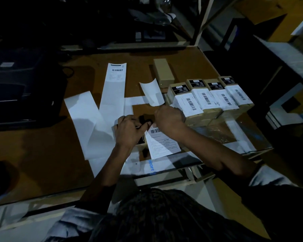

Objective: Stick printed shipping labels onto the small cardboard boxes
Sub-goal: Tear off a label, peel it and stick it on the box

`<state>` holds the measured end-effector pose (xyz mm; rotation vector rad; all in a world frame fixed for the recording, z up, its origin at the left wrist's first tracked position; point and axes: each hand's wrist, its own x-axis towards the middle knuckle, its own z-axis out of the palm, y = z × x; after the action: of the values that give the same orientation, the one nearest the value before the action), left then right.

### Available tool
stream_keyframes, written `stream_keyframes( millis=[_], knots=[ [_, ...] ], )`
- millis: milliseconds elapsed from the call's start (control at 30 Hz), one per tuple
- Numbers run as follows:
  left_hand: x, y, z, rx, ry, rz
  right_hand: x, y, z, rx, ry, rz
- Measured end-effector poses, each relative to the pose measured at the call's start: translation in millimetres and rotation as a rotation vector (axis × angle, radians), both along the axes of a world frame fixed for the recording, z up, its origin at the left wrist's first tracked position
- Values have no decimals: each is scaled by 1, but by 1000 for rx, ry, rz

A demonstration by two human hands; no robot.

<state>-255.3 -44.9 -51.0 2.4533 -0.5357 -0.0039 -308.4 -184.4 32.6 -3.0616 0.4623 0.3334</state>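
Two hands work at the middle of my view. The left hand [129, 131] curls over the small cardboard box with a black end [143, 140], gripping it against the brown desk [42, 151]. On that box lies a white printed shipping label with a barcode [162, 143]. The right hand [170, 119], at one o'clock from the left, pinches a curled white backing sheet [152, 93] that rises toward twelve. At nine to eleven o'clock lie long white liner strips [112, 95]. At two o'clock stand four labelled tan boxes in a row [212, 98]; beyond them, one plain tan box [164, 70].
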Motion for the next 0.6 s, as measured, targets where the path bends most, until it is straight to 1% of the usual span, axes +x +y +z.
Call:
stream_keyframes(
  millis=[33,100,200,267,333,433,500,533,600],
  knots=[
    [-1,0,1,30,-8,15,1,0,1,-13,11,-7],
    [-3,-1,5,66,-14,34,4,0,7,29,-1,5],
    [-6,-1,6,-5,-36,-7,3,-2,9,146,8,68],
    [-5,0,5,-44,-63,-52,1,-6,4,191,50,29],
    [-4,0,5,-32,-64,-56,0,-11,-2,193,28,-43],
    [-2,-1,6,41,-71,-5,-7,-10,-9,63,-134,-68],
    [-4,0,5,93,-81,21,-14,-7,-15,29,-228,-41],
    [-5,1,5,106,-96,33,-18,-7,-18,58,-266,-27],
    [-9,2,6,54,-145,24,-27,-13,-21,218,-358,6]
  ],
)
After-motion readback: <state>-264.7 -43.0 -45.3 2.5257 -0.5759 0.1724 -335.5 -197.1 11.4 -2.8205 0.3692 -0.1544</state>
